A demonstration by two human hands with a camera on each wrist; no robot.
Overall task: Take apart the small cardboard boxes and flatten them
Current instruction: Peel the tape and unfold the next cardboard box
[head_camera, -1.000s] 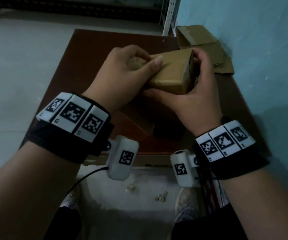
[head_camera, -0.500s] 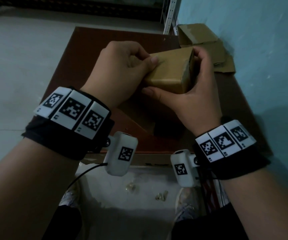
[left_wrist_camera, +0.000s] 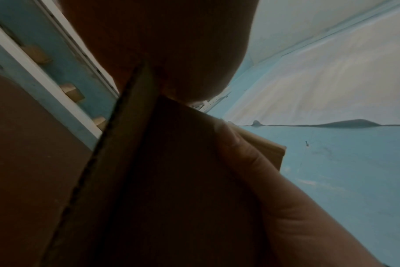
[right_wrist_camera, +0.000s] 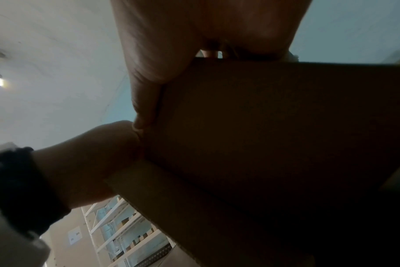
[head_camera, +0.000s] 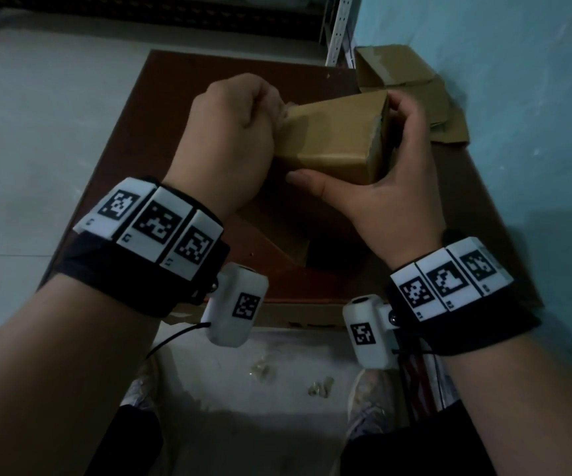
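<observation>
A small brown cardboard box is held in the air above a dark red table. My right hand grips its right end, thumb along the near bottom edge and fingers over the far side. My left hand is curled in a fist at the box's left end, pinching something pale there, either tape or a flap edge; its fingertips are hidden. In the left wrist view the box is a dark underside with a flap edge showing. In the right wrist view the box fills the frame under my right hand's thumb.
Flattened cardboard pieces lie at the table's far right corner against the blue wall. Another cardboard piece lies on the table under my hands. A white shelf post stands behind. My feet and small scraps are on the floor below.
My left hand has curled from a flat thumb-on-top hold into a fist at the box's left end and pulled leftward. The right hand has kept its grip.
</observation>
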